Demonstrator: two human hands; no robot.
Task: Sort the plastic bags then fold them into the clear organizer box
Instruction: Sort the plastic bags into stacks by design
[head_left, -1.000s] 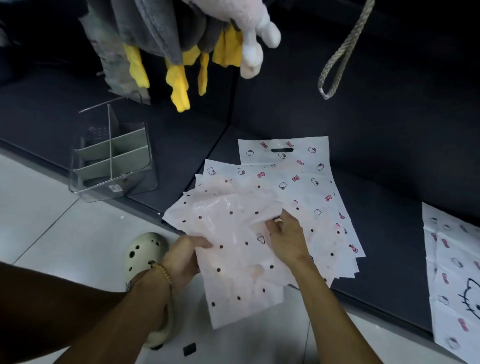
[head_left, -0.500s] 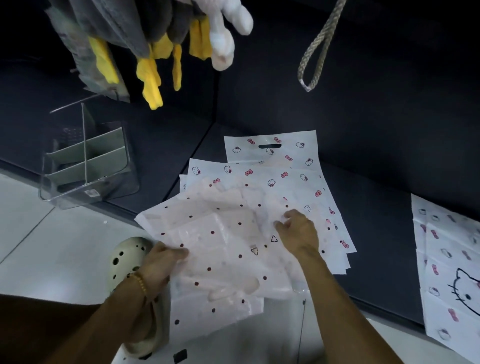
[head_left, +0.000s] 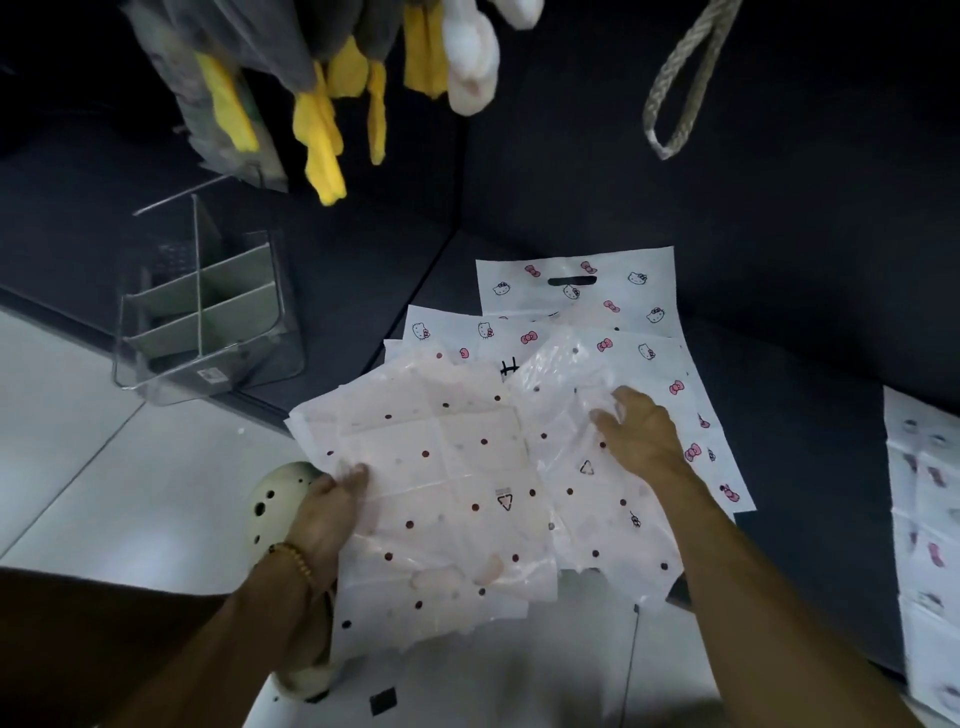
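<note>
Dark navy surface (head_left: 779, 467) with a dark wall behind it; pale tiled floor (head_left: 78, 467) at lower left. Clear organizer box (head_left: 208, 317) stands on the surface at left, near its front edge, with grey-green dividers forming compartments; no bags visible inside. Stack of white bags with cat-face and pink-bow print (head_left: 597, 306) lies flat at centre of the surface, fanned, topmost at the back showing a cut-out handle slot. Another printed white bag (head_left: 924, 519) lies well apart at the right edge, partly out of frame and blurred. Two pale pink bags with dark dots overlie the front of the stack and hang past the surface edge toward the floor. Left hand (head_left: 327, 514) pinches the left edge of the creased pink dotted bag (head_left: 447, 478), thumb on top, fingers underneath; grip closed on that bag. Bead bracelet (head_left: 296, 561) on the left wrist. Right hand (head_left: 639, 436) rests on the second pink dotted bag (head_left: 597, 499), which is glossier and crumpled near the fingers; fingers spread and slightly bent, pressing down on the film, grip open. The two pink bags overlap along the middle. Cream perforated clog (head_left: 270, 499) on the floor below the left hand. Above: grey fabric items with yellow parts (head_left: 322, 135), a white plush toy (head_left: 467, 62), and a looped rope (head_left: 680, 83) hanging at upper right.
</note>
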